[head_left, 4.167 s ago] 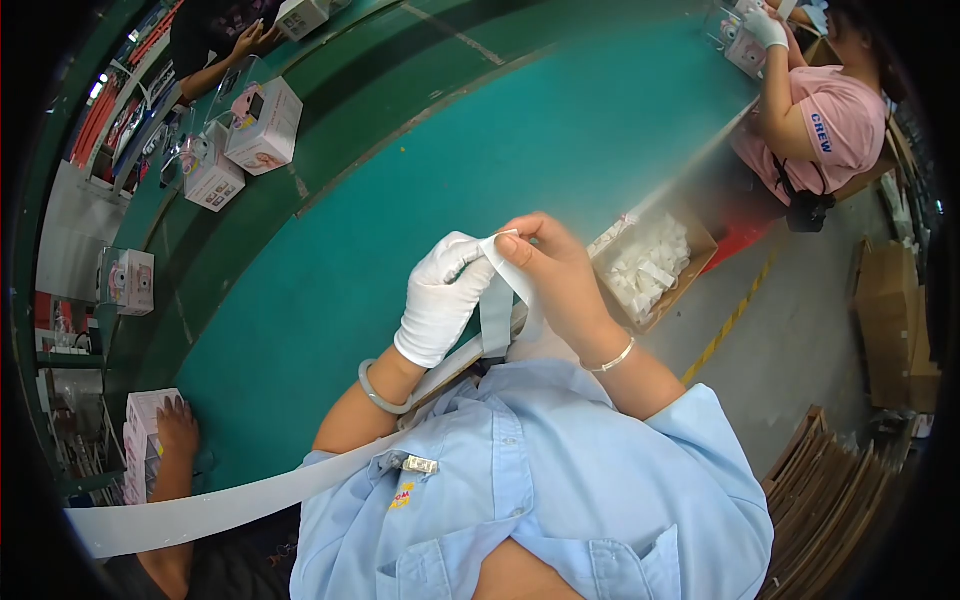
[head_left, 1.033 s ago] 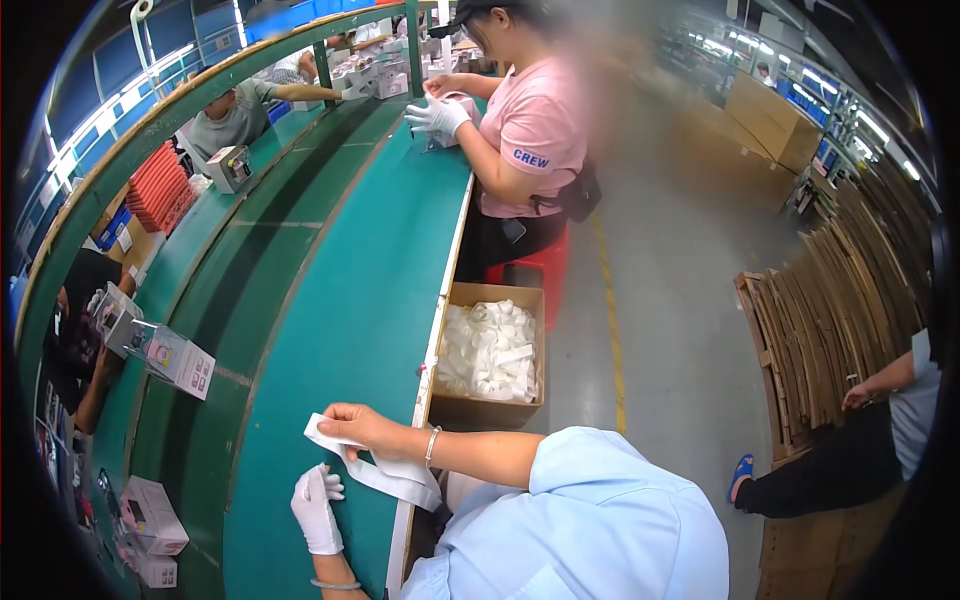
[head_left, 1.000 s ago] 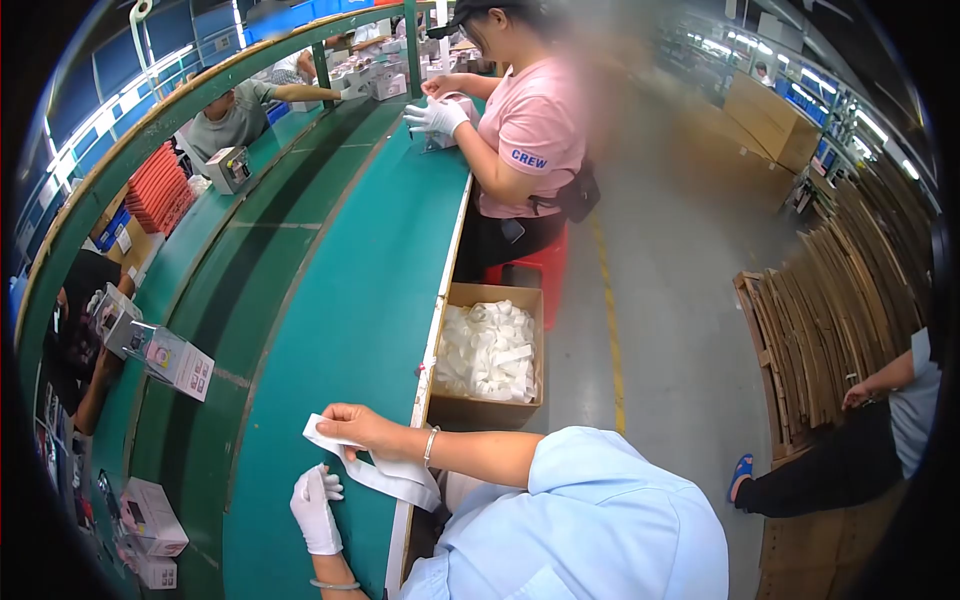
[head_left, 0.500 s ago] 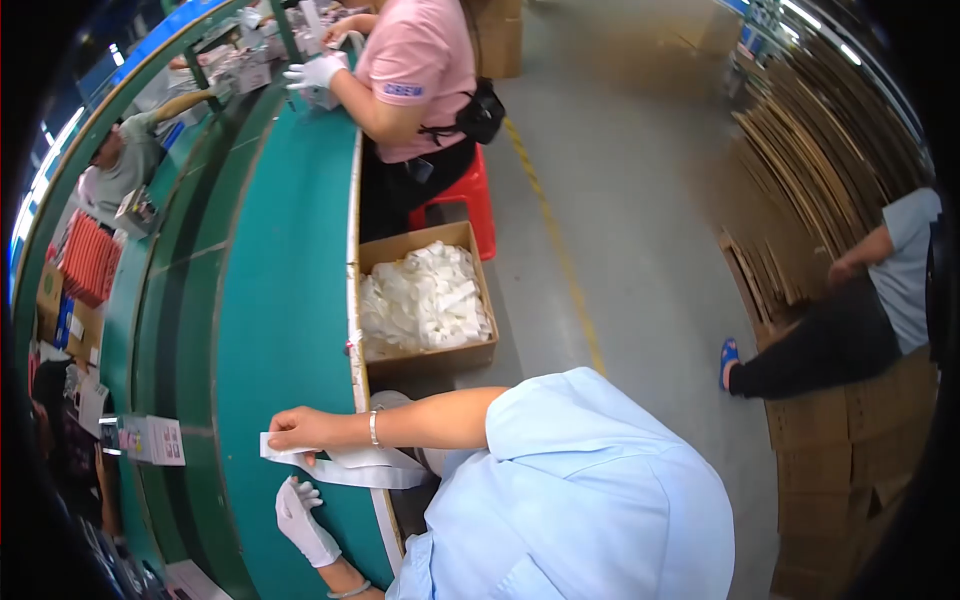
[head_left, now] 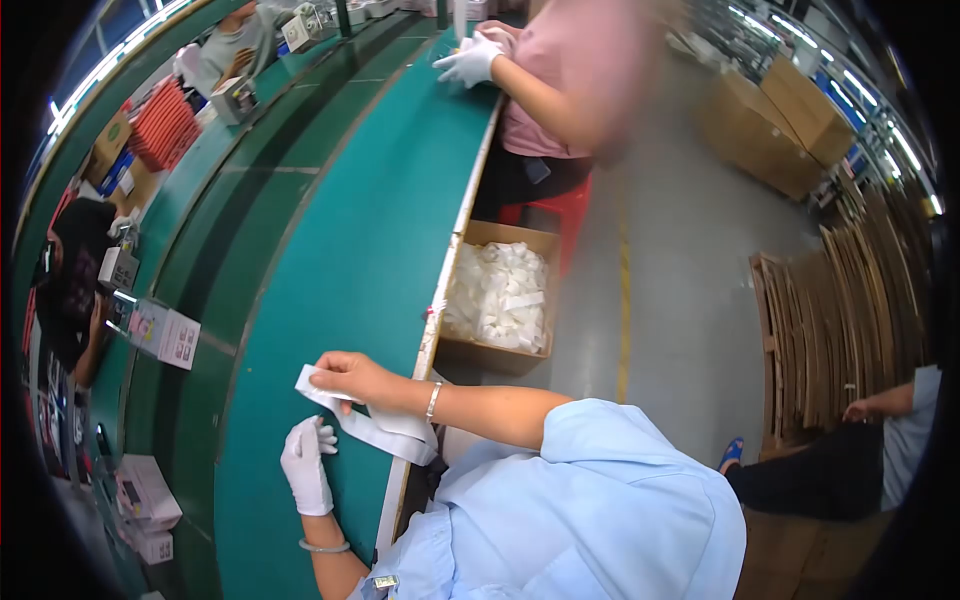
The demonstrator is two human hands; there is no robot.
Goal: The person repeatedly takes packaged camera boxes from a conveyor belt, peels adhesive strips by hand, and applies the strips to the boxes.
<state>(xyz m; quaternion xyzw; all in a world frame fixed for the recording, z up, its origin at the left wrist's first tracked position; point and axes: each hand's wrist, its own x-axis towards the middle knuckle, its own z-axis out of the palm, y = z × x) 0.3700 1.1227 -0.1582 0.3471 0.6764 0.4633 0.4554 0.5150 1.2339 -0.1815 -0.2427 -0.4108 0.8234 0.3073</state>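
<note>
My right hand (head_left: 352, 380), bare with a bracelet at the wrist, pinches a long white strip (head_left: 372, 430). One end sticks out past my fingers; the rest loops back over the green work surface (head_left: 290, 400) to its near edge. Whether the strip is fabric or paper I cannot tell. My left hand (head_left: 308, 468), in a white glove, is just below the strip and apart from it. Its fingers are loosely bent with gaps between them, and nothing shows in them.
A cardboard box (head_left: 510, 355) of crumpled white pieces stands beside the bench. Farther up, a co-worker in pink works with gloved hands (head_left: 472, 60). Across the belt (head_left: 230, 220) are printed boxes (head_left: 165, 330) and other people. Stacked cardboard (head_left: 850, 310) and another person are at right.
The view has turned, shifting the bench and box to the right. My right hand still holds the strip, whose held end now tilts upward. My gloved hand's fingers have bent towards the strip.
</note>
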